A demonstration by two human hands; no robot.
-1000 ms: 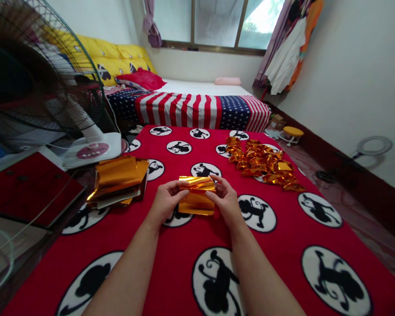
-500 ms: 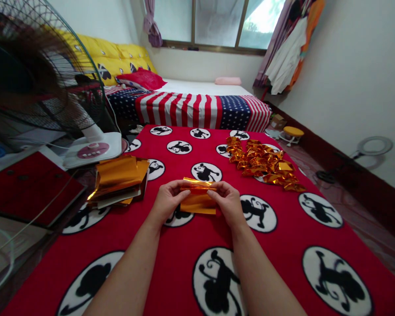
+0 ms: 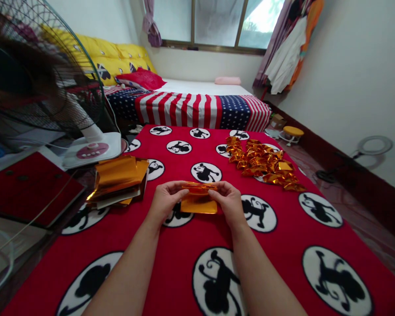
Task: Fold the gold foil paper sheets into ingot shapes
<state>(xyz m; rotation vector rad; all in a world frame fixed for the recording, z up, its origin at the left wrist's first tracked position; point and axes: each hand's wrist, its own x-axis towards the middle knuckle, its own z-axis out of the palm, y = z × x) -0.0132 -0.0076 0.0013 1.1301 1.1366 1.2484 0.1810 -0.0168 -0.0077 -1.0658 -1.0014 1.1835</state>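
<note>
A shiny gold foil paper (image 3: 199, 205), partly folded, is held between both hands just above the red monkey-print cloth (image 3: 171, 272). My left hand (image 3: 169, 197) pinches its left end between thumb and fingers. At the right end, my right hand (image 3: 228, 197) grips it the same way. The paper's upper part is folded over along the thumbs, while its lower flap hangs flat toward me. To the left lies a stack of gold foil sheets (image 3: 118, 173). Several folded gold foil pieces (image 3: 260, 160) sit in a cluster at the back right.
A fan (image 3: 92, 149) stands at the left beside a red panel (image 3: 33, 186). Beyond the cloth is a bed with a striped and starred cover (image 3: 184, 109). A yellow stool (image 3: 292, 131) and a ring light (image 3: 375, 145) are on the right.
The folded upper edge of the foil paper has come down toward me and looks narrower. Both hands keep their hold and have barely moved.
</note>
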